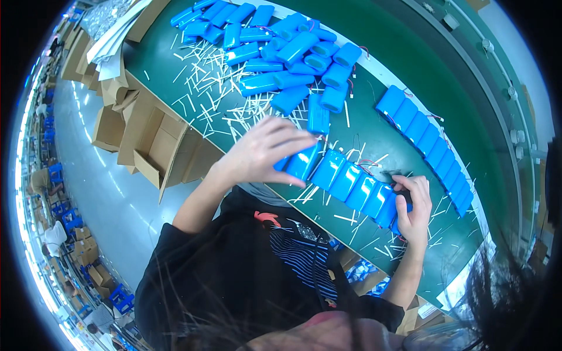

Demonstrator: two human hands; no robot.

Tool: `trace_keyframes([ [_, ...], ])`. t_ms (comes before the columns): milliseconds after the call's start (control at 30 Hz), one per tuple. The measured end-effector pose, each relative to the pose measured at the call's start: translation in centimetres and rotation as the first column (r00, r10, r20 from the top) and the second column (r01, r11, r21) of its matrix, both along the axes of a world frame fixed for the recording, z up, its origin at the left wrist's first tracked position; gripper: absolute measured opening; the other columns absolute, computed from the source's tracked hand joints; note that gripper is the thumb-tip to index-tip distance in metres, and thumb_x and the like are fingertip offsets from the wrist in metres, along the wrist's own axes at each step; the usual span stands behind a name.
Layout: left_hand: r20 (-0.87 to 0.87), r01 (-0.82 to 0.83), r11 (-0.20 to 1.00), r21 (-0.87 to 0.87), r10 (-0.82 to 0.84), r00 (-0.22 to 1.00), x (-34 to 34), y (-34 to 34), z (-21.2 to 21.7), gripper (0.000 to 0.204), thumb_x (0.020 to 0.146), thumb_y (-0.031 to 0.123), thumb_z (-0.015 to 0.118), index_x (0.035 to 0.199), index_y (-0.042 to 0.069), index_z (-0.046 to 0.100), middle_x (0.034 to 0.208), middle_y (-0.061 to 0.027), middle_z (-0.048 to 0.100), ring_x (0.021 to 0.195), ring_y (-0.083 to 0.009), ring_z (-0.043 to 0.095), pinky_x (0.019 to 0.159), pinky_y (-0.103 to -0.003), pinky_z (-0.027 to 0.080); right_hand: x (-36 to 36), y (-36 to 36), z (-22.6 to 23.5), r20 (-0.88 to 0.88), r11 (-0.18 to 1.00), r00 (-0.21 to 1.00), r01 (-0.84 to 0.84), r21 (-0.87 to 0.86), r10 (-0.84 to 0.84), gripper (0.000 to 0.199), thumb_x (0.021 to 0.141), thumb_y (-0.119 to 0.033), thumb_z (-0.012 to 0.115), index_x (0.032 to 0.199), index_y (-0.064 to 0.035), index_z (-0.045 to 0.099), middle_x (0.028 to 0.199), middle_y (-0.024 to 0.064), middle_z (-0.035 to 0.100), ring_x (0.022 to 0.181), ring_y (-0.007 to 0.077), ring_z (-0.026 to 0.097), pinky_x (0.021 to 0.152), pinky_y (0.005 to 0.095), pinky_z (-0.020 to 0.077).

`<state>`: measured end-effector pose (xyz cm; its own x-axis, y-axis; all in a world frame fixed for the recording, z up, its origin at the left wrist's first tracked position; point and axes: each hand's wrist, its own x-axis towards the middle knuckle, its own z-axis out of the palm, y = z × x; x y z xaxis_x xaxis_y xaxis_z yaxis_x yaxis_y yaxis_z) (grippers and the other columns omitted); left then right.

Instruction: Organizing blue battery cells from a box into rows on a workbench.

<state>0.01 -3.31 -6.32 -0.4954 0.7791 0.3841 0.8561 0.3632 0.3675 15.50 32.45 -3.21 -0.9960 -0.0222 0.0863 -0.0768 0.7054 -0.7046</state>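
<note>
Blue pack row [345, 180] ends at the right hand [414, 206].

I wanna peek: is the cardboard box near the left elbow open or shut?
Open: the cardboard box shows its inside, flaps apart.

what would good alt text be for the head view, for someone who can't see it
A person's left hand and right hand are at opposite ends of a row of blue packs on a green table. Beyond lie a heap of packs and a second row, with white sticks scattered about; cardboard boxes are at left.
</note>
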Motion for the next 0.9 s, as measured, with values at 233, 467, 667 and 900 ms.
trace_keyframes([
  [233,0.013,0.031,0.994,-0.107,-0.03,0.999,1.7,1.6,0.9,0.073,0.083,0.052,0.089,0.141,0.014,0.067,0.137,-0.0052,0.065,0.117,-0.0286,0.06,0.105,-0.045,0.047,0.0,0.1,0.0,-0.011,0.999,0.999,-0.035,0.025,0.035,0.033,0.095,-0.023,0.068,0.122,-0.0048,0.073,0.1,0.0072,0.068,0.097,0.0265,0.054,0.096,0.0395,0.0421],
  [467,-0.19,-0.085,0.995,0.059,0.095,0.977,-2.5,4.5,2.2,0.058,0.089,0.039,0.085,0.138,0.013,0.069,0.134,-0.0053,0.065,0.114,-0.025,0.061,0.1,-0.039,0.051,0.3,-0.2,0.1,-0.007,0.999,1.0,-0.026,0.036,0.027,0.033,0.095,-0.022,0.067,0.122,-0.0047,0.073,0.101,0.0075,0.069,0.098,0.0269,0.054,0.096,0.0397,0.043],
  [667,-0.262,-0.171,0.981,0.097,0.191,0.946,-2.2,7.2,2.5,0.039,0.087,0.021,0.086,0.124,0.011,0.075,0.123,-0.005,0.071,0.104,-0.023,0.067,0.086,-0.032,0.057,0.1,0.1,0.2,-0.035,0.996,0.997,-0.059,0.074,0.061,0.032,0.094,-0.018,0.066,0.121,-0.003,0.073,0.101,0.0095,0.068,0.098,0.0268,0.055,0.095,0.039,0.0454],
  [900,-0.095,-0.051,0.963,0.264,0.079,0.992,3.1,7.6,2.1,0.025,0.085,0.006,0.086,0.109,0.008,0.08,0.111,-0.0036,0.076,0.092,-0.0229,0.073,0.079,-0.029,0.061,0.1,-0.1,0.3,-0.034,0.993,0.997,-0.059,0.104,0.063,0.036,0.092,-0.018,0.07,0.125,-0.003,0.072,0.102,0.0096,0.068,0.101,0.0271,0.057,0.097,0.0401,0.0465],
])
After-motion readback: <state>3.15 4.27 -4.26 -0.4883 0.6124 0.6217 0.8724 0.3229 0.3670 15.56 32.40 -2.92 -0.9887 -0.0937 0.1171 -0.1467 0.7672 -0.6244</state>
